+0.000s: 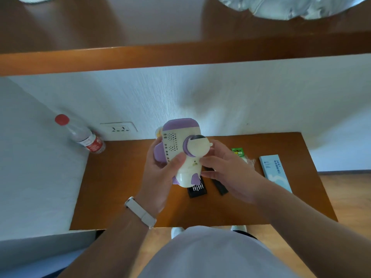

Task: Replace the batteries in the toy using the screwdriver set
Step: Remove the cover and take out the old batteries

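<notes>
A cream and purple toy (181,151) is held up above the brown table (120,187). My left hand (160,173) grips its body from the left, thumb across the front. My right hand (226,169) touches the toy's right side with its fingertips near a small round mark on the casing. Under the toy lies the black screwdriver bit tray (197,190), with its black lid (219,185) beside it. A green battery pack (237,152) lies further right, partly hidden by my right hand.
A light blue box (274,171) lies near the table's right edge. A plastic water bottle (84,136) with a red cap leans in the left back corner, next to a wall socket (118,129). A wooden shelf (180,55) runs overhead.
</notes>
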A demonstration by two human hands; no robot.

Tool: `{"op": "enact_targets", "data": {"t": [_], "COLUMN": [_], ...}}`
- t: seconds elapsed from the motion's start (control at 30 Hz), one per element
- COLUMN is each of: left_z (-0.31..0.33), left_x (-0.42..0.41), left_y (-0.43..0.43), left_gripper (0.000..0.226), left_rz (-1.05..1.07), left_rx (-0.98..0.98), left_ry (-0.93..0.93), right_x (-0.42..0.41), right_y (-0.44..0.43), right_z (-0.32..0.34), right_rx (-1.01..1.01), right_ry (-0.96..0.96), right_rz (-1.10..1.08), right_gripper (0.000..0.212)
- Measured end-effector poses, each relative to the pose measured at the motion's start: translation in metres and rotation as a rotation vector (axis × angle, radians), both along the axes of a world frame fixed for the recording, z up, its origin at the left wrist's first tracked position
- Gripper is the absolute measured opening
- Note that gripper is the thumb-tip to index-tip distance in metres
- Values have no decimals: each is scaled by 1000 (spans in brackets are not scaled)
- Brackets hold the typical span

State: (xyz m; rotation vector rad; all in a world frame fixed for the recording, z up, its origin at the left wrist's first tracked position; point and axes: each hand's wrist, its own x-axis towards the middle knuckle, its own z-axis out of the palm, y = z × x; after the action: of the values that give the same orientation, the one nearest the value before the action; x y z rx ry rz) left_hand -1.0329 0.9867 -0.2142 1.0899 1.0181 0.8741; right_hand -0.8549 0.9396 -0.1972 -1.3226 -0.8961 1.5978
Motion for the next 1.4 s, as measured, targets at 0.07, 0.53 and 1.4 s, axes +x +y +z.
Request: {"op": "enact_targets", "data": {"t": [0.07, 0.53, 1.4], "left_z": [4, 19, -13], "left_x": [-3, -16, 3], "left_y": [0, -8, -18], "left_gripper": [80, 73, 68], "left_rz": [9, 74, 123], "left_rx": [15, 101, 66], "left_ry": [-14, -10, -55], "right_x": [-6, -45, -41], "right_y": [0, -2, -6], "right_z": [3, -2, -21], "right_rx": [21, 189, 53], "right_ry": [90, 201, 319], "right_rz": [14, -59, -257], "right_gripper": [60, 50, 56]}}
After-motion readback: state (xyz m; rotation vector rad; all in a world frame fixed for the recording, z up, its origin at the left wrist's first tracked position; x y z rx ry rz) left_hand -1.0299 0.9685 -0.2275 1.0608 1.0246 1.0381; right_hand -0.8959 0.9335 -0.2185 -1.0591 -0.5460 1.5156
